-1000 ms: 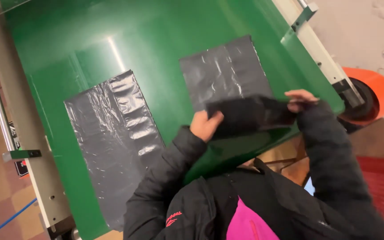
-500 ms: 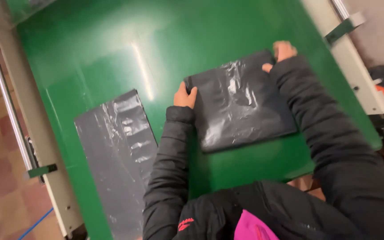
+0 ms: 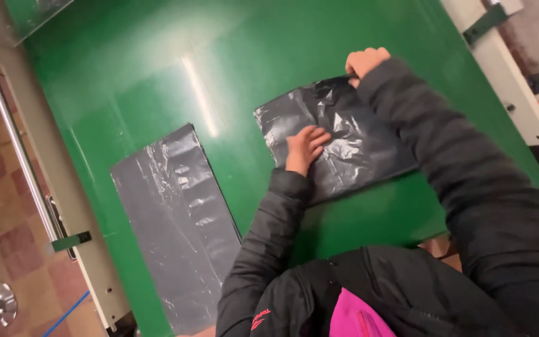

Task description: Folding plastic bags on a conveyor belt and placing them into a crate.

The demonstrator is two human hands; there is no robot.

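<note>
Dark grey plastic bag (image 3: 350,146) lies flat and crinkled on a green conveyor belt (image 3: 157,68), right of centre. Left hand (image 3: 305,148) rests palm-down on its middle, fingers together and pressing the film. Right hand (image 3: 364,61) is curled shut, pinching the bag's far top corner. Judging by the wrinkles and shine, the film looks thin, light, limp and slippery, so edges or corners seem the surest hold. A second grey bag (image 3: 173,224) lies flat well apart, toward the left.
</note>
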